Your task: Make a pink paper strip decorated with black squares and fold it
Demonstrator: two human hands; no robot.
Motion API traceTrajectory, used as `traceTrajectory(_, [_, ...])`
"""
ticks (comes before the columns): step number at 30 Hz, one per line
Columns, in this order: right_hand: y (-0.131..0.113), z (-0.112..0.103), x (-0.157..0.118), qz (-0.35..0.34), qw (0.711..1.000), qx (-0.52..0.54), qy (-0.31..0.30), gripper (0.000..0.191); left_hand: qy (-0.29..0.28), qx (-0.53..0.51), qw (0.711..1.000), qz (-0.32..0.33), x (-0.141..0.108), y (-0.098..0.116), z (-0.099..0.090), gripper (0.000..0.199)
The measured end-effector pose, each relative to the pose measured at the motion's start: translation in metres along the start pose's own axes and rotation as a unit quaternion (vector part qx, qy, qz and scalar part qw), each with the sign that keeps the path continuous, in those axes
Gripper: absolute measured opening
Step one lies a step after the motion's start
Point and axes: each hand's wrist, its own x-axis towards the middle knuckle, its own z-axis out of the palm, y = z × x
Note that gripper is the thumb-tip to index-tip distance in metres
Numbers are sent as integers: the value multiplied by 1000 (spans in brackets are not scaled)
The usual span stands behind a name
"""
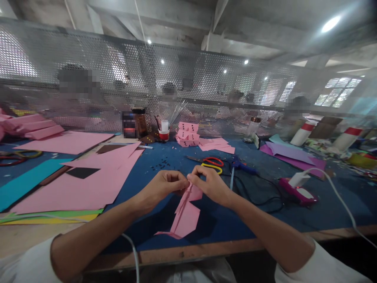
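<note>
A cut and folded piece of pink paper (188, 218) hangs from my fingers above the blue table mat. My left hand (166, 185) pinches its top edge from the left. From the right, my right hand (209, 182) grips the same top part, its fingertips touching those of my left hand. The lower end of the paper spreads toward the table's front edge. Just beyond my right hand lie scissors (212, 161) with red and yellow handles. Small black pieces (161, 163) are scattered on the mat beyond my left hand.
Large pink sheets (97, 188) and a teal sheet (26, 182) lie at the left. Folded pink pieces with black dots (187, 134) stand at the back. At right are a blue glue gun (244, 166), a magenta power strip (298, 192), cables and purple sheets (290, 154).
</note>
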Motion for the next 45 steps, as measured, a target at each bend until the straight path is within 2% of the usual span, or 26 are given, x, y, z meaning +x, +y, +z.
traceTrajectory(6, [3,-1,2,3,1000,20,-3,33,12,6,1000,4,1,2,0,21])
traceTrajectory(9, [5,-2,4,14,999,34,18,40,26,8,1000,8,2,3,-1,21])
traceTrajectory(15, [5,0,4,2,999,0,39,34,35,20,999,19,3,1,-2,21])
traceTrajectory(24, [9,-2,5,20,998,9,60,40,58,39,997,35,1,4,1,22])
traceTrajectory(32, [5,0,4,7,997,-4,76,34,51,33,997,40,2,1,-1,21])
traceTrajectory(39, [3,2,2,-19,999,-4,43,11,37,64,996,40,1,-2,3,20])
traceTrajectory(45, [7,4,3,-8,1000,-8,29,13,45,64,996,41,2,-5,2,20])
